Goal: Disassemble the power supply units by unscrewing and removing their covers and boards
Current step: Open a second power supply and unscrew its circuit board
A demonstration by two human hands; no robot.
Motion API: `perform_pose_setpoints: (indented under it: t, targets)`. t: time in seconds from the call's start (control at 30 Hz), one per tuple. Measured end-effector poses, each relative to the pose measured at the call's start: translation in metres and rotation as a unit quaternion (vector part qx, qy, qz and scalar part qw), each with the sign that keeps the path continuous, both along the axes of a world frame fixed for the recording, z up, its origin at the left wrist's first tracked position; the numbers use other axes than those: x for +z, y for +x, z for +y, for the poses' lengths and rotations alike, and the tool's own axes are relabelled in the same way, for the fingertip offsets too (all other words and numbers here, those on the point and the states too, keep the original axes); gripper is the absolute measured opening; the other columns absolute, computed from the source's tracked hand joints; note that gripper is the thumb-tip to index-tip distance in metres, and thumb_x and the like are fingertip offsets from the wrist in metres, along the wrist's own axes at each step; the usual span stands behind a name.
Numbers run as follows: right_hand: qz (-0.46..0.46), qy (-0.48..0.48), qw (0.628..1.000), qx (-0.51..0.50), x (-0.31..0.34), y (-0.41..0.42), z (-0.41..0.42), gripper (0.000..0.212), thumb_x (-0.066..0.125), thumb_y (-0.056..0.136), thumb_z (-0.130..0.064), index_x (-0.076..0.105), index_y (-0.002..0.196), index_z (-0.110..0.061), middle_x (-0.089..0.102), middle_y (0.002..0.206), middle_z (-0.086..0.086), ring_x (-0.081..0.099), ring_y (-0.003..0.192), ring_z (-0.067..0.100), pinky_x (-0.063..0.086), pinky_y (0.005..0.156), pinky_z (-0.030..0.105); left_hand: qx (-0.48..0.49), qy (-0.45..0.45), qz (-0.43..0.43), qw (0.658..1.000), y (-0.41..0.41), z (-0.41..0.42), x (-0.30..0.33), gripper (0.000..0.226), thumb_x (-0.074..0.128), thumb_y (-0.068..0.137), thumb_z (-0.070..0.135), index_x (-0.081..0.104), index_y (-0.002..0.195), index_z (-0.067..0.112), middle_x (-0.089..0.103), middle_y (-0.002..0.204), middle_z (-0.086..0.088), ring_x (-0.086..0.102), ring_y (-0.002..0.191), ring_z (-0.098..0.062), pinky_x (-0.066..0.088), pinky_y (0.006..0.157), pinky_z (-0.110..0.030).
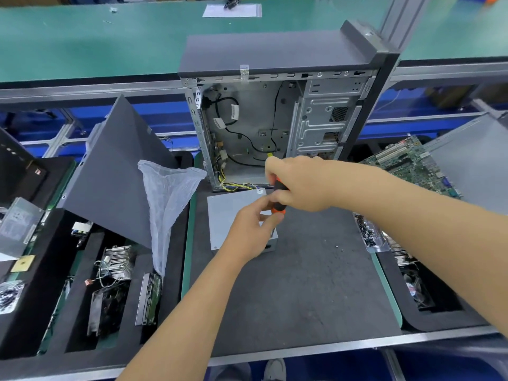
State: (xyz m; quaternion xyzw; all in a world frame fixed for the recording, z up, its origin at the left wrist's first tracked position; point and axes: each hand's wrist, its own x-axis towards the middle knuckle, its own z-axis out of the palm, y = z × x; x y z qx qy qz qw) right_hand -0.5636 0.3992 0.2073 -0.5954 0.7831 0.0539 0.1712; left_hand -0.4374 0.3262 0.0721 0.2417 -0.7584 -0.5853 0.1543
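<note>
Head view: a person stands at the table [316, 284]; the PSU [231, 215] lies flat on the dark mat just before the open case [275, 119]
Right hand [299, 185]: clenched round the orange-and-black screwdriver [279, 198], tip pointed down at the PSU
Left hand [253, 229]: resting on the PSU, fingers pinching near the tool's tip; whether it holds a screw I cannot tell
Progress: PSU out of the case; cover looks on; likely early, screws, cover and board remain
Around: motherboard [412, 163] right; screw tray [369, 233] beside the mat
</note>
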Motion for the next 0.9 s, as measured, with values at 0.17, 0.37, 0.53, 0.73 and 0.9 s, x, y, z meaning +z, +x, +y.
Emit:
perform_pose_setpoints:
  t: [0.17, 0.37, 0.53, 0.73, 0.9]
  targets:
    - [-0.026, 0.025, 0.999, -0.004, 0.003, 0.0, 0.001, 0.024, 0.054, 0.094, -0.025, 0.036, 0.102, -0.038, 0.038, 0.1, -0.012, 0.035, 0.091, 0.019, 0.028, 0.074, 0.036, -0.003, -0.005, -0.002, 1.0, -0.002, 0.003, 0.001, 0.031, 0.06, 0.099, 0.023, 0.059, 0.108, 0.052, 0.067, 0.108, 0.02, 0.059, 0.083, 0.003, 0.049, 0.078, -0.018]
    - [-0.045, 0.05, 0.997, -0.026, 0.009, 0.0, 0.002, 0.027, 0.058, 0.093, -0.03, 0.038, 0.106, -0.043, 0.039, 0.1, -0.014, 0.034, 0.086, 0.015, 0.033, 0.065, 0.035, 0.012, 0.018, 0.017, 1.0, -0.004, 0.004, -0.005, 0.026, 0.062, 0.097, 0.019, 0.063, 0.101, 0.045, 0.067, 0.095, 0.023, 0.059, 0.081, -0.003, 0.044, 0.075, -0.014]
    - [0.098, -0.021, 0.993, -0.062, 0.002, 0.013, 0.001, 0.064, 0.031, 0.085, -0.081, 0.04, 0.102, -0.02, 0.034, 0.075, 0.0, 0.042, 0.083, 0.029, 0.036, 0.068, 0.039, 0.078, 0.026, 0.04, 0.996, -0.014, 0.009, -0.004, 0.024, 0.078, 0.083, 0.012, 0.063, 0.095, 0.027, 0.064, 0.082, 0.023, 0.059, 0.079, -0.003, 0.046, 0.072, -0.019]
    - [0.112, 0.003, 0.99, -0.089, 0.004, 0.009, -0.002, 0.049, 0.042, 0.096, -0.059, 0.04, 0.078, -0.014, 0.03, 0.074, 0.002, 0.043, 0.069, 0.028, 0.029, 0.054, 0.032, 0.08, 0.025, 0.047, 0.995, -0.016, 0.016, -0.003, 0.038, 0.083, 0.079, 0.018, 0.056, 0.102, 0.033, 0.062, 0.095, 0.012, 0.055, 0.079, -0.006, 0.05, 0.076, -0.036]
    - [0.019, 0.032, 0.998, -0.043, 0.006, 0.004, 0.002, 0.026, 0.05, 0.098, -0.038, 0.044, 0.116, -0.02, 0.049, 0.105, 0.006, 0.053, 0.094, 0.031, 0.048, 0.075, 0.042, 0.032, 0.0, 0.038, 0.999, -0.004, 0.011, -0.008, 0.033, 0.062, 0.098, 0.018, 0.06, 0.128, 0.032, 0.061, 0.12, 0.016, 0.058, 0.101, -0.001, 0.046, 0.082, -0.018]
